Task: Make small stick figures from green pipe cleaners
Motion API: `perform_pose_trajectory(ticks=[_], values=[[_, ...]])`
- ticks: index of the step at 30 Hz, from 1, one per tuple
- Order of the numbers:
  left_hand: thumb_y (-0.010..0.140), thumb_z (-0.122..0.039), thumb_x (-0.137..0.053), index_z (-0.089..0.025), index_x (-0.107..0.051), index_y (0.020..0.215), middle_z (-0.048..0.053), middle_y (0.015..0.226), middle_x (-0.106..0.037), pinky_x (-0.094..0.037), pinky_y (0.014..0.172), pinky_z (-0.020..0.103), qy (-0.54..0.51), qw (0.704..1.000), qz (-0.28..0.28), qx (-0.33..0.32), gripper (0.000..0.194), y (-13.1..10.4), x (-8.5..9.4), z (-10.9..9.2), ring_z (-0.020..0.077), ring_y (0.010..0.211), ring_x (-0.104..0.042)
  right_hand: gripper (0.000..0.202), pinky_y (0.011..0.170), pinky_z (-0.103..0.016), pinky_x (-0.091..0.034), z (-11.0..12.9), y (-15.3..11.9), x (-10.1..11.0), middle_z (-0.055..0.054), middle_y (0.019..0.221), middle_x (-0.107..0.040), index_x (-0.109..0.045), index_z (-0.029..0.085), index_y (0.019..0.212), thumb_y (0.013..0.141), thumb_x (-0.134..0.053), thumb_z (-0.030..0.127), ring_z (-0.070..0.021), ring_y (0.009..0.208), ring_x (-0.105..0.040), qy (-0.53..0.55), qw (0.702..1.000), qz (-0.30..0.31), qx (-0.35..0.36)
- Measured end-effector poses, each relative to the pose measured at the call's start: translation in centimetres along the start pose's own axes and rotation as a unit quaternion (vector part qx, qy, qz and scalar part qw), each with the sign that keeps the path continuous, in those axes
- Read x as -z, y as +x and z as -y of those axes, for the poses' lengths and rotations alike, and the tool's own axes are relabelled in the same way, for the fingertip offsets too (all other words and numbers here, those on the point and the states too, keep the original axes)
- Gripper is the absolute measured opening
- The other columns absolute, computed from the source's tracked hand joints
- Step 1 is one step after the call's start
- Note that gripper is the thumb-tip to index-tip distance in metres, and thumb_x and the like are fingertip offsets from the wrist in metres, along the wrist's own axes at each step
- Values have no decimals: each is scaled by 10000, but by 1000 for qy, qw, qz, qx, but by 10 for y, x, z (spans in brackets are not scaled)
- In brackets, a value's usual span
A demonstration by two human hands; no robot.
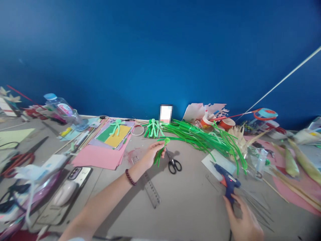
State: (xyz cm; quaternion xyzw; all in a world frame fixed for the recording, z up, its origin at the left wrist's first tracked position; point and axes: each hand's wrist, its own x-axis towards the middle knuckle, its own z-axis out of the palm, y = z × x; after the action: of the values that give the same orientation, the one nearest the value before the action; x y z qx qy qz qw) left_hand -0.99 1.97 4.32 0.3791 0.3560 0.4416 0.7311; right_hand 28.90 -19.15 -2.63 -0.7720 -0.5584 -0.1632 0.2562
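Note:
My left hand (155,152) pinches a small green pipe-cleaner figure (160,153) with a round light green top, held above the middle of the table. Just right of it lie black-handled scissors (174,163), open end partly hidden by the hand. A clear ruler (151,190) rests under my left forearm. At the right, my right hand (242,214) has its fingers around the handle of a blue glue gun (229,182). The glue gun's nozzle points up and left, over a white card (218,164).
Green pipe cleaners (200,135) spread across the back right. Finished-looking green figures (153,128) stand near the wall. Pink sheets (100,156), a bottle (62,108) and a phone (65,194) lie left. Corn husks (291,162) and thin wires (258,204) are at the right.

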Motion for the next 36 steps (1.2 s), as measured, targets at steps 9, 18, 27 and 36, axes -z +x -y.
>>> perform_pose_trajectory(ticks=[9, 18, 27, 36], values=[[671, -186, -664, -157, -611, 860, 13, 691, -591, -453, 534, 234, -2, 1000, -4, 17, 198, -6, 2, -20, 111, 595, -552, 584, 653, -352, -494, 15, 20, 8, -133, 864, -689, -591, 140, 1037, 812, -439, 657, -269, 738, -665, 55, 992, 17, -109], [753, -317, -689, -173, -564, 966, 5, 718, -584, -466, 553, 234, -4, 1000, 22, 1, 286, -23, -3, -28, 108, 603, -575, 510, 477, -348, -427, -6, 67, 3, -62, 582, -669, -618, 248, 650, 706, -456, 729, -286, 515, -635, -1, 945, 258, -200], [722, -310, -715, -155, -617, 924, 5, 721, -576, -437, 524, 218, -7, 1000, -2, 15, 273, -38, 24, -9, 76, 537, -513, 488, 554, -357, -469, -8, 84, 11, -19, 369, -569, -585, 251, 557, 727, -427, 679, -273, 489, -633, 94, 870, 401, -271], [766, -367, -632, -182, -644, 906, 58, 816, -675, -472, 729, 321, 341, 933, -72, -86, 232, -39, 41, 10, 204, 795, -616, 471, 503, -345, -446, -2, 78, 9, -26, 409, -567, -522, 262, 492, 702, -460, 678, -267, 465, -606, 66, 909, 335, -239]])
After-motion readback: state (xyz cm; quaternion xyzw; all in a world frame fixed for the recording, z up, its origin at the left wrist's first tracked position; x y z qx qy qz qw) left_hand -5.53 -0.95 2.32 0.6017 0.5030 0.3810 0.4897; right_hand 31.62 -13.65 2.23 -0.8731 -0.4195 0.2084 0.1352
